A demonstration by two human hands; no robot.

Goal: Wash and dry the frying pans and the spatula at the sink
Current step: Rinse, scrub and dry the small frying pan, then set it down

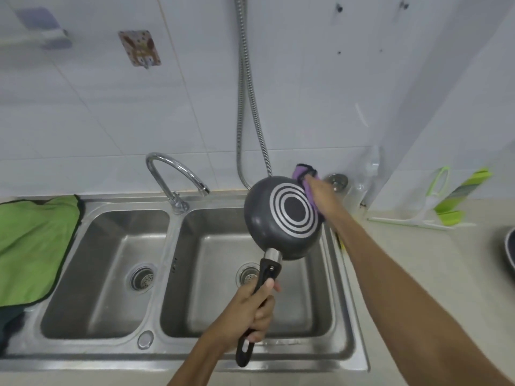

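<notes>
Black handle (263, 299) nearest the camera, left hand (248, 316) wrapped tight around it, thumb along the top. 1 frying pan (282, 217) held up over the right basin, tilted, underside facing the camera: dark grey with silver concentric rings. Right hand (320, 195) at the pan's far right rim, closed on 1 purple cloth (306, 178) pressed against the pan. Below: 1 steel sink (172, 363), 2 basins, 2 drains, 1 each. 1 green towel (33, 246) lies over the sink's left edge. 1 more dark pan edge (511, 250) on the counter at far right, mostly cut off. Behind: 1 curved faucet (172, 174), 1 metal hose (245, 107) looped on the tiled wall. No spatula visible.
</notes>
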